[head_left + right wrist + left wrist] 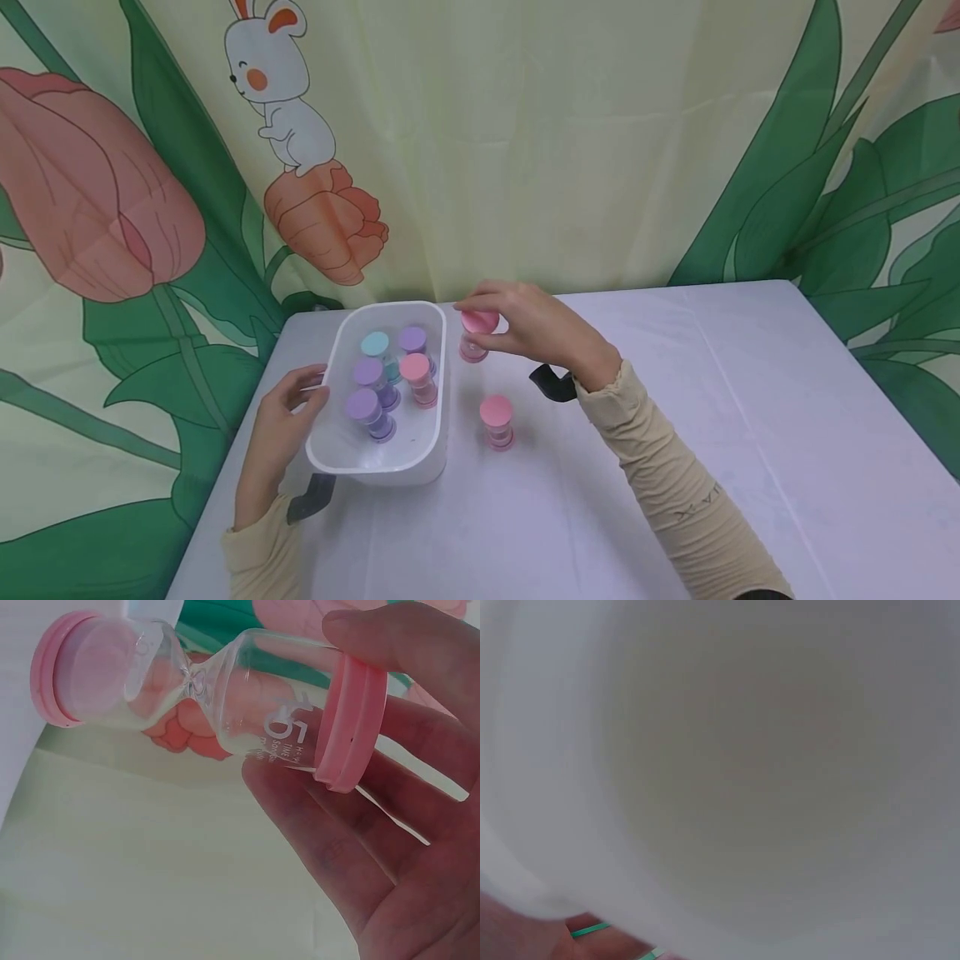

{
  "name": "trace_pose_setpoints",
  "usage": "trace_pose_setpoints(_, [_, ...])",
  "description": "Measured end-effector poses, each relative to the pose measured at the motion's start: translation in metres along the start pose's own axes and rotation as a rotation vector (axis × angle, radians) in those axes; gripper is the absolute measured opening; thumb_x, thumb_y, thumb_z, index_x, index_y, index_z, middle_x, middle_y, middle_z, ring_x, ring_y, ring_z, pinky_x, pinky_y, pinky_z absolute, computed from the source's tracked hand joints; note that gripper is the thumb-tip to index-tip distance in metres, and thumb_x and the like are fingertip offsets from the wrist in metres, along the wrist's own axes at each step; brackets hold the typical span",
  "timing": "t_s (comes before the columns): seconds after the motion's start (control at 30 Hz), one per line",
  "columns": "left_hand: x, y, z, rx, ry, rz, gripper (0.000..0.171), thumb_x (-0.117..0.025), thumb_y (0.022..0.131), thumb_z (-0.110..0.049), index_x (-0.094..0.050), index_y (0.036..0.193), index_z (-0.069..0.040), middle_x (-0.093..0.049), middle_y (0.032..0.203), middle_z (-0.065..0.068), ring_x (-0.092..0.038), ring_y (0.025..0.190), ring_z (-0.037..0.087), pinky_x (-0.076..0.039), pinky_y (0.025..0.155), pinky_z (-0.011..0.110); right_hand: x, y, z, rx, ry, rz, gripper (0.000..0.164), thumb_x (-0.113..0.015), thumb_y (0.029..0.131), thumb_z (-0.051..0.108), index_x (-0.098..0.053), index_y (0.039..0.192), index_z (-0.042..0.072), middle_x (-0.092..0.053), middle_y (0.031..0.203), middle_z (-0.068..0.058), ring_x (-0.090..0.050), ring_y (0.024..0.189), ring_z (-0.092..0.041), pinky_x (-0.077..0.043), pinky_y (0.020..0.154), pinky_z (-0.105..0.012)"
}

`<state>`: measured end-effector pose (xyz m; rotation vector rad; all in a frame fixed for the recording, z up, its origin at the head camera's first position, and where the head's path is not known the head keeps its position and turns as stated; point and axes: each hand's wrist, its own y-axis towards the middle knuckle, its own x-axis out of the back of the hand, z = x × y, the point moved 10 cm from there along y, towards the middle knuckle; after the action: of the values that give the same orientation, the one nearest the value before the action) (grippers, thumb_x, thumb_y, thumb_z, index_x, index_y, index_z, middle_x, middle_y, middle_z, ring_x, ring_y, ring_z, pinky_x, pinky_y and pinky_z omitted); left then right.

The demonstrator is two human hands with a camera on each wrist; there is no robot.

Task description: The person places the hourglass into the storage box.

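Note:
My right hand (532, 323) pinches a pink-capped hourglass (225, 694) by one end cap, just right of a white plastic bin (375, 457). Clear glass with white print shows between its two caps in the right wrist view. At the bin's left side, my left hand (279, 429) holds the rim with thumb and bent fingers; the bin wall (765, 787) fills most of the left wrist view and hides most of that hand. Inside the bin stand several hourglasses: purple ones (364, 406), a blue one (376, 344) and a pink one (417, 369).
Another pink hourglass (497, 412) stands on the white-covered table (675, 400), right of the bin and nearer to me. A curtain (525, 150) printed with a rabbit, a carrot and tulips hangs behind the table's far edge.

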<state>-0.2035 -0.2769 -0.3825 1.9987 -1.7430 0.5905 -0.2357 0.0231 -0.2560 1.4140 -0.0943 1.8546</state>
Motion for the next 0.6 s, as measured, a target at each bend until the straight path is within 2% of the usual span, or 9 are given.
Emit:
trace_pose_setpoints(0.13, [0.0,-0.001,-0.001,0.004,0.0,0.008,0.046,-0.055,0.101,-0.029,-0.05,0.142,-0.008,-0.056,0.137,0.021,-0.056,0.122,0.039,-0.046,0.1,0.063,0.004,0.004,0.005,0.012,0.013,-0.011,0.038,-0.076,0.087,0.014,-0.069,0.123,0.005,-0.068,0.117,-0.006,-0.065,0.103,-0.017,-0.053,0.091,-0.031])
trace_pose_setpoints(0.43, [0.0,-0.001,-0.002,0.01,0.005,0.007,0.047,-0.056,0.101,-0.029,-0.05,0.142,-0.008,-0.056,0.137,0.021,-0.056,0.122,0.039,-0.046,0.1,0.062,0.009,0.009,0.013,0.013,0.035,-0.02,0.037,-0.076,0.088,0.016,-0.069,0.123,0.008,-0.068,0.118,-0.003,-0.064,0.104,-0.014,-0.053,0.091,-0.029])
trace_pose_setpoints(0.6, [0.0,-0.001,-0.002,0.014,0.004,0.007,0.047,-0.055,0.101,-0.03,-0.05,0.143,-0.008,-0.056,0.137,0.02,-0.056,0.122,0.039,-0.046,0.1,0.062,0.008,0.012,0.018,0.043,0.035,-0.038,0.037,-0.076,0.088,0.017,-0.069,0.122,0.007,-0.068,0.115,-0.003,-0.063,0.104,-0.014,-0.052,0.091,-0.028])
